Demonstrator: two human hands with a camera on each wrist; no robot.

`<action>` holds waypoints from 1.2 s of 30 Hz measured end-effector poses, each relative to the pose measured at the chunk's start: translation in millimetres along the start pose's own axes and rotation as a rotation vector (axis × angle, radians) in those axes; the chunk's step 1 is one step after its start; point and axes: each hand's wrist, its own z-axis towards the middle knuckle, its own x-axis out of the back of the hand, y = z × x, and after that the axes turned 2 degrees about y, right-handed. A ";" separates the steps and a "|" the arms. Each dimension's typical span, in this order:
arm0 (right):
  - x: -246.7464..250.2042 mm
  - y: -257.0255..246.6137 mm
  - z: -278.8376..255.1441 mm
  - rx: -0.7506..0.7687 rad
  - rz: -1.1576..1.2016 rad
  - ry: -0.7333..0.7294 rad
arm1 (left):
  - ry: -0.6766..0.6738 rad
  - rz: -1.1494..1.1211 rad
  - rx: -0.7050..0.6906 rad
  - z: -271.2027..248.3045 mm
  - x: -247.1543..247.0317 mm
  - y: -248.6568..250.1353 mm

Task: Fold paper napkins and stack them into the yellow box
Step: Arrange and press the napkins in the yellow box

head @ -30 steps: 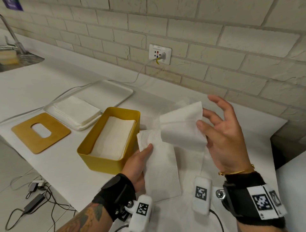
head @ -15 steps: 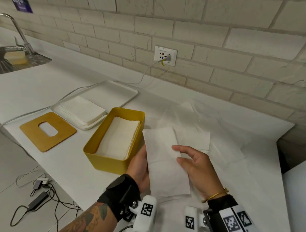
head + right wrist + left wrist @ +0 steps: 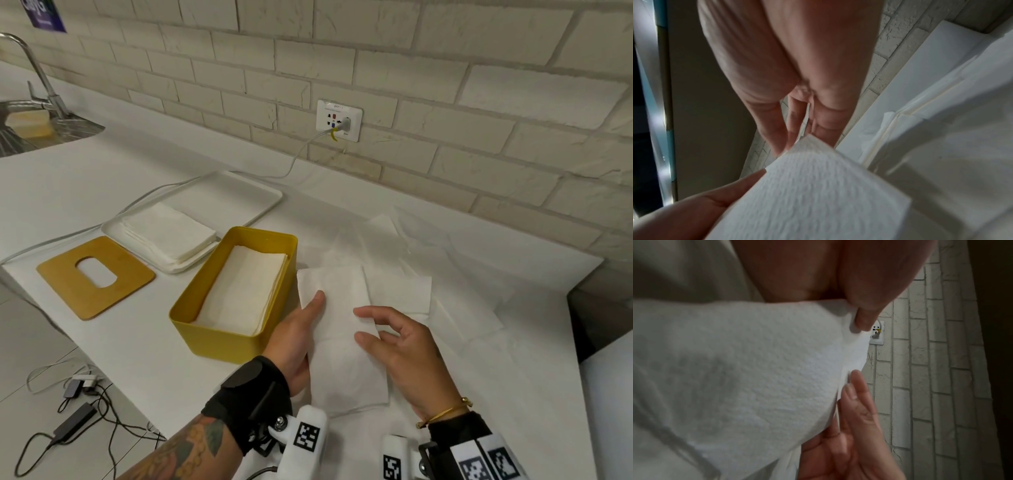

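Note:
A folded white napkin [image 3: 339, 359] [image 3: 756, 369] [image 3: 818, 194] is held just right of the yellow box [image 3: 219, 335]. My left hand [image 3: 308, 318] grips its left edge, thumb on top and fingers hidden beneath. My right hand [image 3: 359, 325] rests its straight index finger and thumb on the napkin's right edge, the other fingers spread loosely. Inside the box lies a stack of folded napkins [image 3: 243, 291]. The left wrist view shows my left thumb [image 3: 865, 316] pressing the paper.
A white tray [image 3: 239, 192] behind the box holds a pile of napkins [image 3: 168, 233]. A wooden lid [image 3: 96, 277] with a slot lies at the left. Loose napkins [image 3: 400, 287] are spread under and right of my hands. The sink [image 3: 34, 137] is far left.
My right hand brought the raised half of the napkin down over the rest, then settled on its right edge. My left hand has kept its hold throughout.

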 end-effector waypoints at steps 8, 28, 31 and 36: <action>27.9 16.2 -6.4 -0.293 -0.183 -0.356 | 0.012 0.101 -0.180 4.0 -7.3 20.8; -12.0 -23.4 4.9 0.028 0.115 0.127 | 0.108 0.694 -0.593 -15.0 5.4 -4.5; -3.5 -41.9 5.6 0.097 0.340 0.142 | -0.016 0.611 -0.585 -25.0 3.1 9.1; 5.6 -48.6 10.4 0.118 0.534 0.191 | -0.145 0.629 -0.338 -30.8 15.3 3.6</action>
